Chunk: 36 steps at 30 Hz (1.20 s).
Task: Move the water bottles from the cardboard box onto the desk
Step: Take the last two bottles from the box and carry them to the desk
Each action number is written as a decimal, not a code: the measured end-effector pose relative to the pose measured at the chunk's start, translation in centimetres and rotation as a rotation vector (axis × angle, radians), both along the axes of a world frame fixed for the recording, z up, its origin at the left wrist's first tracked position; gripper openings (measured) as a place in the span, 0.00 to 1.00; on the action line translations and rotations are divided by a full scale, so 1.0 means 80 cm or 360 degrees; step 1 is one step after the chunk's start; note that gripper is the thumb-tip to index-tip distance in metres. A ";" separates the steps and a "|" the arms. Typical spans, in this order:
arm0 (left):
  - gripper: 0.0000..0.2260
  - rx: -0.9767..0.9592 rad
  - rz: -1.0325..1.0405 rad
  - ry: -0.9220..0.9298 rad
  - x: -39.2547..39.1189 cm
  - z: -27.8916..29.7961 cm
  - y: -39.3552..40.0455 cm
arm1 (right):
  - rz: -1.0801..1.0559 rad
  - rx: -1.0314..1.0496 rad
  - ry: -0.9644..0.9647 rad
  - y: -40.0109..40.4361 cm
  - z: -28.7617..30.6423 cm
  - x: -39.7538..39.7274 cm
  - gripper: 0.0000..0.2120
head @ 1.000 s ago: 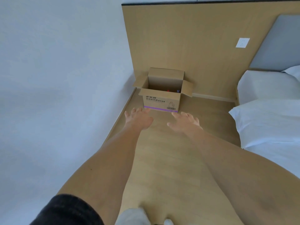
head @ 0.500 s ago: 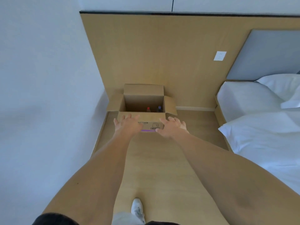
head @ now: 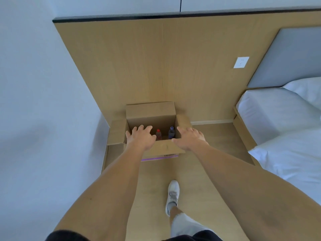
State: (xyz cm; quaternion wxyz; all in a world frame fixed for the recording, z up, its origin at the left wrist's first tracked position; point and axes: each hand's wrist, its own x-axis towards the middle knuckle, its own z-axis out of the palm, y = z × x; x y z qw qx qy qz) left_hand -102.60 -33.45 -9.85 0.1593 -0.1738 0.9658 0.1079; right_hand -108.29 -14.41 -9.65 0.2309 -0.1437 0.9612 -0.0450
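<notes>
Reaching stage: left hand [head: 140,138] and right hand [head: 188,138], fingers spread and holding nothing, hover over the cardboard box [head: 163,146], and next must dip in for the red-capped bottle [head: 158,134] or the blue-capped bottle [head: 171,132].

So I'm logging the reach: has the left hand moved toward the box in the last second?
Yes. The left hand went forward, from short of the cardboard box to over its near rim.

Two upright bottles, red-capped bottle [head: 158,134] and blue-capped bottle [head: 171,132], stand inside the cardboard box [head: 150,112] (flaps open).
</notes>
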 end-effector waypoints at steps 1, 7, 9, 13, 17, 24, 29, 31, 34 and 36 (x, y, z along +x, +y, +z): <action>0.25 -0.0004 -0.0004 -0.0017 -0.021 -0.007 -0.010 | 0.0004 0.0006 -0.0002 -0.009 -0.009 -0.020 0.33; 0.25 -0.0015 -0.0037 -0.0082 -0.164 -0.055 -0.070 | 0.0030 -0.0011 -0.0067 -0.077 -0.065 -0.165 0.33; 0.25 0.0018 -0.0024 -0.0123 -0.212 -0.074 -0.089 | 0.0035 0.0007 -0.0141 -0.099 -0.083 -0.214 0.32; 0.25 0.0077 0.0003 -0.0189 -0.290 -0.104 -0.116 | 0.0020 0.0039 -0.0261 -0.133 -0.119 -0.290 0.34; 0.25 0.0144 -0.0010 -0.0248 -0.344 -0.133 -0.131 | -0.0028 0.0057 -0.0385 -0.157 -0.151 -0.338 0.35; 0.24 0.0241 -0.0017 -0.0343 -0.412 -0.227 -0.162 | -0.0364 -0.0039 -0.0579 -0.181 -0.237 -0.382 0.37; 0.25 0.0269 -0.0045 -0.0434 -0.434 -0.354 -0.181 | -0.0728 -0.0194 -0.0689 -0.197 -0.349 -0.404 0.36; 0.26 0.0274 -0.0051 -0.0472 -0.443 -0.414 -0.188 | -0.0838 -0.0252 -0.0672 -0.205 -0.404 -0.417 0.36; 0.27 0.0330 -0.0013 -0.0507 -0.458 -0.504 -0.198 | -0.0976 -0.0348 -0.0664 -0.213 -0.489 -0.437 0.35; 0.28 0.0371 0.0038 -0.0524 -0.470 -0.562 -0.204 | -0.1092 -0.0392 -0.0649 -0.215 -0.548 -0.451 0.35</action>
